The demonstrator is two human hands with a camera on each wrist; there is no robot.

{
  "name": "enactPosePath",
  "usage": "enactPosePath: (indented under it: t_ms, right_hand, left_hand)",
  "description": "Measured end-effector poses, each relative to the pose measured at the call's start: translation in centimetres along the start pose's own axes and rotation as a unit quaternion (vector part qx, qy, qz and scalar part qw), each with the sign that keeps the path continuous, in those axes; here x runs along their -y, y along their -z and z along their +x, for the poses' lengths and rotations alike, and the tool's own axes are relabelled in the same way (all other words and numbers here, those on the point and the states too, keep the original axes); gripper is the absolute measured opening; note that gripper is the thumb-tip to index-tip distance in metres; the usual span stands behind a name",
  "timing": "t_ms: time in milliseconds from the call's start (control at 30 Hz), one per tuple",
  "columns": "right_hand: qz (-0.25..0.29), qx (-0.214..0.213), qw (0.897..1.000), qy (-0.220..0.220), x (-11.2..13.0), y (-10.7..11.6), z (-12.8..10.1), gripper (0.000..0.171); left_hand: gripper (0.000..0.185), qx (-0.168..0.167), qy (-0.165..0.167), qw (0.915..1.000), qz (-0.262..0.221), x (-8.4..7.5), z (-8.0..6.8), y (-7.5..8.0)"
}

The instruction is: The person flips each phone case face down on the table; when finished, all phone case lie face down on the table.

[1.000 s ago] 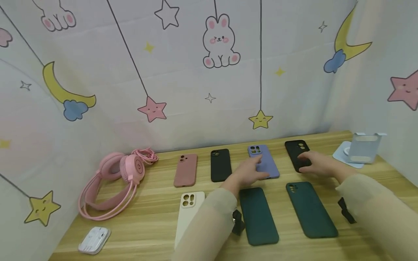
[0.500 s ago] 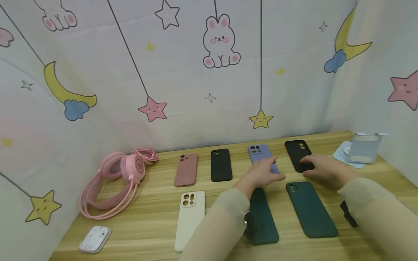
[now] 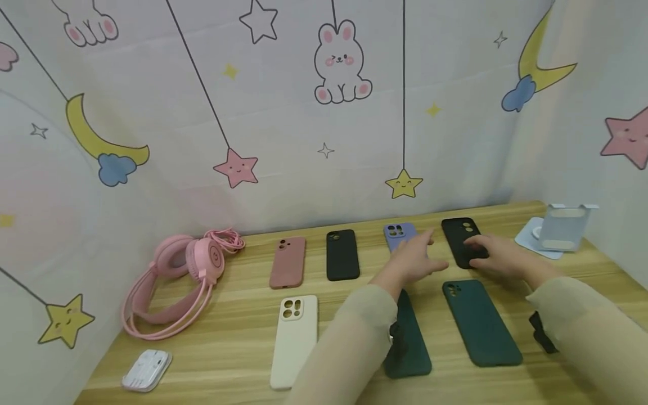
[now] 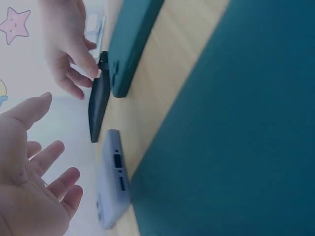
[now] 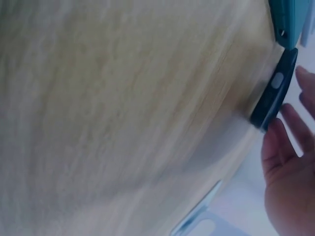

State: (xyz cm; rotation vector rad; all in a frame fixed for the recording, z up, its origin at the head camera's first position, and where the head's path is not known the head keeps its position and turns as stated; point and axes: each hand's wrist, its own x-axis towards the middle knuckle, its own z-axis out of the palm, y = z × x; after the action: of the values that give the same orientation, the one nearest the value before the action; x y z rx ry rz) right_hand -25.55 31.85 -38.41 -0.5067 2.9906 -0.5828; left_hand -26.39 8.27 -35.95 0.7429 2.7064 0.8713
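In the head view my left hand (image 3: 412, 260) hovers with spread fingers over the lower part of the purple phone case (image 3: 398, 232). The left wrist view shows its palm and several loosely bent fingers holding nothing, beside that case (image 4: 112, 177). My right hand (image 3: 498, 256) is at the right side of a black phone case (image 3: 458, 239) lying at the back. Its thumb and fingers come right to the case's edge, and in the right wrist view the fingertips (image 5: 273, 128) overlap the end of the black case (image 5: 275, 86). Two dark green phone cases (image 3: 481, 326) (image 3: 412, 349) lie nearer; my left sleeve partly covers one.
Pink (image 3: 287, 261), black (image 3: 342, 254) and cream (image 3: 295, 343) phone cases lie to the left. Pink headphones (image 3: 207, 261) and boxed earphones (image 3: 147, 370) are at far left. A pale blue stand (image 3: 563, 229) is at back right. A printed curtain (image 3: 283, 112) hangs behind the wooden table (image 3: 217, 360).
My left hand has moved rightward from the purple case's lower left, and more of the cream case shows. My right hand stays by the black case with barely any shift.
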Motion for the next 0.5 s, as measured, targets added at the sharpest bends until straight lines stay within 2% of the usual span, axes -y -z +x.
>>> enactPosePath:
  t_ms: [133,333,500]
  right_hand:
    - [-0.025,-0.015,0.999,-0.014,-0.4,0.6,-0.2,0.051]
    - [-0.038,-0.011,0.999,-0.03,-0.7,0.8,-0.6,0.052]
    - [-0.018,-0.016,1.0,-0.003,-0.9,0.2,-0.5,0.051]
  left_hand:
    - [0.071,-0.005,0.023,0.9997,-0.004,0.0,0.3,-0.4]
    - [0.07,0.0,0.041,0.9991,0.009,-0.2,0.6,-1.5]
    - [0.068,0.009,0.055,0.9977,0.037,-0.9,0.6,-2.2]
